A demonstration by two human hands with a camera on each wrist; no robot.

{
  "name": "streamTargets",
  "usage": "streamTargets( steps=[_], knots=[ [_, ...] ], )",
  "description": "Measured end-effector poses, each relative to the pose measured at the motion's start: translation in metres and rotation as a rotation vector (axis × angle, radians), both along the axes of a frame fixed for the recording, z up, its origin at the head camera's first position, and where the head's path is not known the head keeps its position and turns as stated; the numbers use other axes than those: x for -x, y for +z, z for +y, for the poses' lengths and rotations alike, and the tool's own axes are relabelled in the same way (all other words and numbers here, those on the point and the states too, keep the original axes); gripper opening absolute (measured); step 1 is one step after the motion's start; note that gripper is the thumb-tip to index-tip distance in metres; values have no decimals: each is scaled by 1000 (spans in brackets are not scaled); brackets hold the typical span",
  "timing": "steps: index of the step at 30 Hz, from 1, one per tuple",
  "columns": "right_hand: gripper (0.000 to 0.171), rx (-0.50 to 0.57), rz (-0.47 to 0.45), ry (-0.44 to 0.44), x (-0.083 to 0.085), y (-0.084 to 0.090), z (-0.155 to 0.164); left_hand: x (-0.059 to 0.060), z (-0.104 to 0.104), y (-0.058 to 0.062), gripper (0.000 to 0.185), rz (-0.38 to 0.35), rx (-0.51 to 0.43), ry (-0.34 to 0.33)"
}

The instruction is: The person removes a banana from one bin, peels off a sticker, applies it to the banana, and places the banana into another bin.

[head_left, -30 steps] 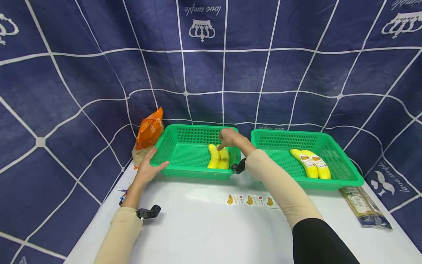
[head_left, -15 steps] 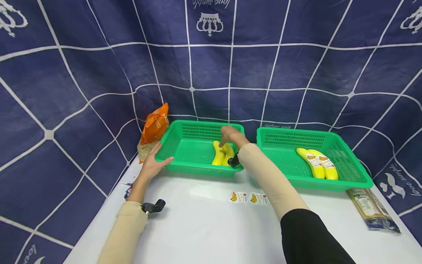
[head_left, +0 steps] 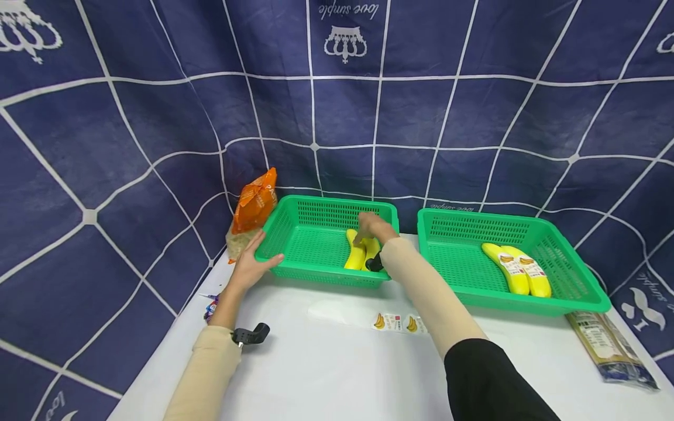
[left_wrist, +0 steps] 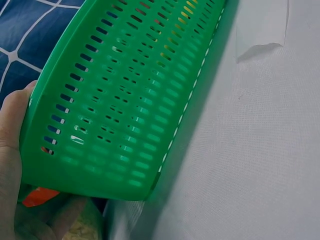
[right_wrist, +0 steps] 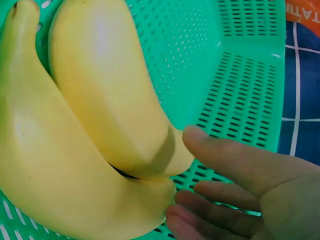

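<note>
Two yellow bananas (head_left: 355, 252) lie side by side at the right end of the left green basket (head_left: 315, 245). My right hand (head_left: 372, 224) reaches in over them. In the right wrist view its thumb (right_wrist: 225, 155) is at the tip of the upper banana (right_wrist: 100, 85), touching or very near it. The other fingers are beside the tip of the lower banana (right_wrist: 65, 170), bent a little and gripping nothing. My left hand (head_left: 250, 271) rests spread at the basket's left front corner, thumb at the rim, fingers along the end wall and partly hidden.
A second green basket (head_left: 453, 263) on the right holds two labelled bananas (head_left: 508, 270). A strip of banana stickers (head_left: 388, 322) lies in front. An orange bag (head_left: 256, 203) stands behind my left hand; a flat package (head_left: 605, 345) lies far right. A patterned cloth (head_left: 411, 117) hangs behind.
My right hand has gone slightly lower and to the left over the bananas. My left hand stays at the basket corner. The head view has shifted, so the scene sits farther right.
</note>
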State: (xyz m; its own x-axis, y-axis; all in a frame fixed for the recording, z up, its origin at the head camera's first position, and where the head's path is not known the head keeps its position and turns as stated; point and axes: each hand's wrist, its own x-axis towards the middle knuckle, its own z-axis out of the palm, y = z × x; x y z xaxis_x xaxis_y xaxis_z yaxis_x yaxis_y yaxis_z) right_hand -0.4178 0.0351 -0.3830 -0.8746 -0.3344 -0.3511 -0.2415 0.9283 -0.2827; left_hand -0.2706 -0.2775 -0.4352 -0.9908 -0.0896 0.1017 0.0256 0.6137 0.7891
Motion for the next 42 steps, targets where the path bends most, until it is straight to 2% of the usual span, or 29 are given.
streamTargets(
  steps=[15, 20, 27, 35, 42],
  knots=[
    [42, -6, 30, 47, -9, -9, -14, -2, 1, 2, 95, 11, -12, 6],
    [45, 14, -24, 14, -6, -14, -15, -2, 1, 0, 95, 7, -14, 7],
    [49, 96, -133, -82, -3, -17, -11, -3, 3, 0, 94, 2, -18, 1],
    [62, 161, -160, -154, 2, -22, -13, -2, 2, 0, 94, 8, -27, -1],
    [50, 166, -120, -158, 6, -25, -15, -1, 1, -1, 95, -1, -27, 3]
  ],
)
